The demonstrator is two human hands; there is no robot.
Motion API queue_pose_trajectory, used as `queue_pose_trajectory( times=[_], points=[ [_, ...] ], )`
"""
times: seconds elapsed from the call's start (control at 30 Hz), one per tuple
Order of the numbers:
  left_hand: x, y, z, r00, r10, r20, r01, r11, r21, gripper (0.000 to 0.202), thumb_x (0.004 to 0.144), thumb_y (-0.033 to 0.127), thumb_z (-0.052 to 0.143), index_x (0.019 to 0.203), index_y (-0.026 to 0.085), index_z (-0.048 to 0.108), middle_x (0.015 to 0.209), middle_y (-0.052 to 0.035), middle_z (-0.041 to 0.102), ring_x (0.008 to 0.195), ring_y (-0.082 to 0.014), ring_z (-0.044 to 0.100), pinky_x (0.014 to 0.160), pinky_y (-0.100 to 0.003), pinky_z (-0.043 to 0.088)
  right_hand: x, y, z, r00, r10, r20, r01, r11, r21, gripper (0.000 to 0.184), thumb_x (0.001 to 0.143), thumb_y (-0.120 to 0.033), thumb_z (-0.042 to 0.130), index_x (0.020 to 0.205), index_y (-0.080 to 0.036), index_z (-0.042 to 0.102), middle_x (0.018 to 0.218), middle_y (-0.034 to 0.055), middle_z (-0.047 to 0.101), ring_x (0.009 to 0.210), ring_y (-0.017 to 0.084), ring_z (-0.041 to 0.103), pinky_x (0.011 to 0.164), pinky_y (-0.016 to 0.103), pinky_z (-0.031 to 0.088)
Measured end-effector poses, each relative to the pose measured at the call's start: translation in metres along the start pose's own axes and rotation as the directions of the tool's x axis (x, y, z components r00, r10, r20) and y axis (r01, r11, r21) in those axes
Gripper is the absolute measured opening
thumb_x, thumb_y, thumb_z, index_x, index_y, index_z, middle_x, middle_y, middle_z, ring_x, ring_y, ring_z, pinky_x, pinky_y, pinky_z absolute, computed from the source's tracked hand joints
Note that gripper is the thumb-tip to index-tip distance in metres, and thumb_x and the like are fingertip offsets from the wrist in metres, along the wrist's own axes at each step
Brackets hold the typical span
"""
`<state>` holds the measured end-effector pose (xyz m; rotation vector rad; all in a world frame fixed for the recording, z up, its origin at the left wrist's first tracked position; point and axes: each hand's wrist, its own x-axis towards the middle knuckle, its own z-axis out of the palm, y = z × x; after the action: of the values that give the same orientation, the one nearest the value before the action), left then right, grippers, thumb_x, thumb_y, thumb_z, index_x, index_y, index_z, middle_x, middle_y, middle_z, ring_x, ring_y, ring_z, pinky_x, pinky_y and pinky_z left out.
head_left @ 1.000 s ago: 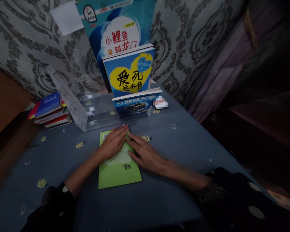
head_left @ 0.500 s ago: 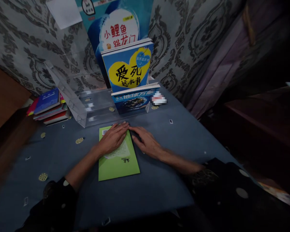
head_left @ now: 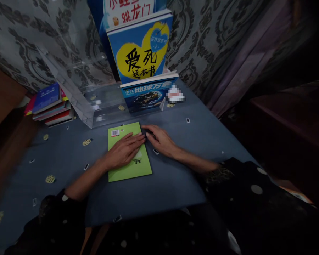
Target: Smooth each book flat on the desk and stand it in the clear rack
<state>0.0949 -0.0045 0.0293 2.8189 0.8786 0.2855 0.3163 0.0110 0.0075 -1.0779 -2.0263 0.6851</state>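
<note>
A thin green book point(head_left: 122, 141) lies back cover up on the blue tablecloth point(head_left: 175, 177), a barcode at its top left corner. My left hand point(head_left: 123, 150) rests flat on the book, fingers stretched out toward its right edge. My right hand point(head_left: 161, 140) lies flat on the cloth just right of the book, its fingertips meeting the left hand's at the book's edge. Neither hand holds anything.
A clear acrylic display stand point(head_left: 77, 92) stands behind the book, holding a blue book with a yellow heart point(head_left: 140, 49) and a smaller blue book point(head_left: 146, 95) in front. A stack of books point(head_left: 49, 104) lies at the far left. Patterned wall behind; dark furniture on the right.
My right hand slid off the green book onto the cloth beside it. My left hand drew back down the cover, uncovering the barcode. The camera tilted downward.
</note>
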Motion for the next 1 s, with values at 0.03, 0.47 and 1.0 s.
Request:
queue_pose_trajectory(
  times=[0.03, 0.47, 1.0],
  points=[
    [-0.003, 0.003, 0.0, 1.0, 0.015, 0.004, -0.015, 1.0, -0.005, 0.046, 0.104, 0.026, 0.031, 0.146, 0.018, 0.048, 0.152, -0.0084, 0.05, 0.146, -0.02, 0.039, 0.123, -0.048, 0.029, 0.0, 0.0, 0.0, 1.0, 0.003, 0.006, -0.003, 1.0, -0.001, 0.04, 0.097, -0.024, 0.039, 0.131, -0.021, 0.059, 0.128, 0.0114, 0.066, 0.117, 0.026, 0.061, 0.098, 0.046, 0.051],
    [-0.035, 0.063, -0.006, 0.984, 0.16, 0.079, -0.153, 0.984, -0.089, 0.048, 0.105, 0.021, 0.035, 0.152, 0.02, 0.038, 0.152, -0.006, 0.05, 0.147, -0.0169, 0.037, 0.124, -0.045, 0.029, 0.0, 0.004, 0.002, 0.997, -0.079, 0.01, 0.079, 0.996, -0.045, 0.037, 0.097, -0.022, 0.04, 0.128, -0.016, 0.059, 0.12, 0.0139, 0.067, 0.114, 0.027, 0.06, 0.098, 0.048, 0.051],
    [-0.039, 0.063, -0.013, 0.987, 0.145, 0.072, -0.125, 0.965, -0.229, 0.041, 0.105, 0.025, 0.038, 0.143, 0.013, 0.049, 0.149, -0.0065, 0.054, 0.146, -0.0135, 0.038, 0.126, -0.039, 0.023, 0.015, 0.005, 0.011, 0.957, -0.13, 0.26, 0.216, 0.917, -0.334, 0.052, 0.101, -0.034, 0.038, 0.144, -0.008, 0.048, 0.152, 0.0215, 0.047, 0.143, 0.03, 0.043, 0.116, 0.054, 0.037]
  ],
)
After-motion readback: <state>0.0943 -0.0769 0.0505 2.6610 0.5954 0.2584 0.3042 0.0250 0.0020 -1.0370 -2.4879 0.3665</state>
